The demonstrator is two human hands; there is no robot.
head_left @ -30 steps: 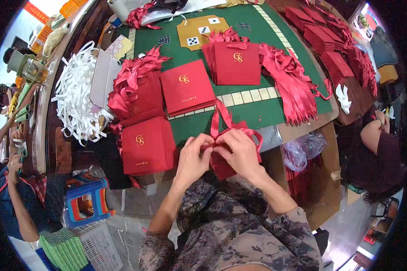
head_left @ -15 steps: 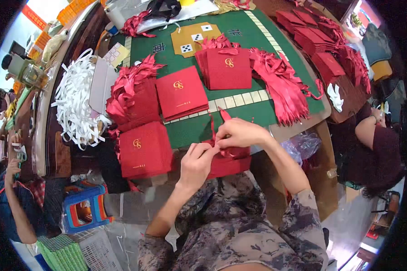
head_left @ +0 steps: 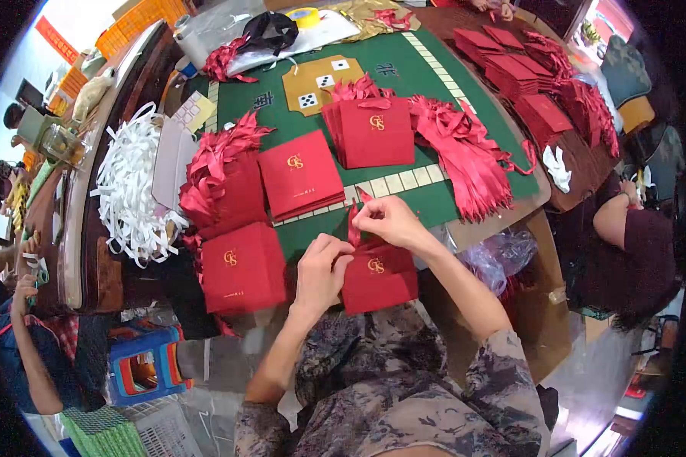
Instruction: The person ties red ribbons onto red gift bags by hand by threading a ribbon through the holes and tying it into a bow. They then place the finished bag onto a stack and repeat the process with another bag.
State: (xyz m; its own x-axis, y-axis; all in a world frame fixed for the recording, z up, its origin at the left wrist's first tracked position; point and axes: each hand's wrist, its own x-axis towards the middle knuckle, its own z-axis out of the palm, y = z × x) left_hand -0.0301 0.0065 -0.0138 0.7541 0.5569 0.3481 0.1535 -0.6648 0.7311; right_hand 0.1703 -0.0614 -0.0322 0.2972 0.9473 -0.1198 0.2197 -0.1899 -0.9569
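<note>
A flat red bag (head_left: 379, 286) with a gold logo lies at the near table edge, in front of my body. A red ribbon (head_left: 354, 225) rises from its top. My right hand (head_left: 392, 222) pinches the ribbon above the bag. My left hand (head_left: 320, 270) is closed at the bag's upper left corner, fingertips beside the ribbon; what is between them is hidden. Just beyond are a stack of red bags (head_left: 301, 175) and another stack (head_left: 377, 133) with ribbons on top. One more stack of bags (head_left: 244, 266) sits left of my left hand.
Loose red ribbons (head_left: 465, 164) lie at the right of the green mat (head_left: 427, 76). White ribbons (head_left: 137, 186) are heaped by a box at left. More red bags (head_left: 511, 65) cover the table at right. Other people (head_left: 617, 244) sit or stand at both sides.
My hands have moved apart; the right went up and to the right, the left slightly left. The bag's logo now shows between them. The view has shifted slightly.
</note>
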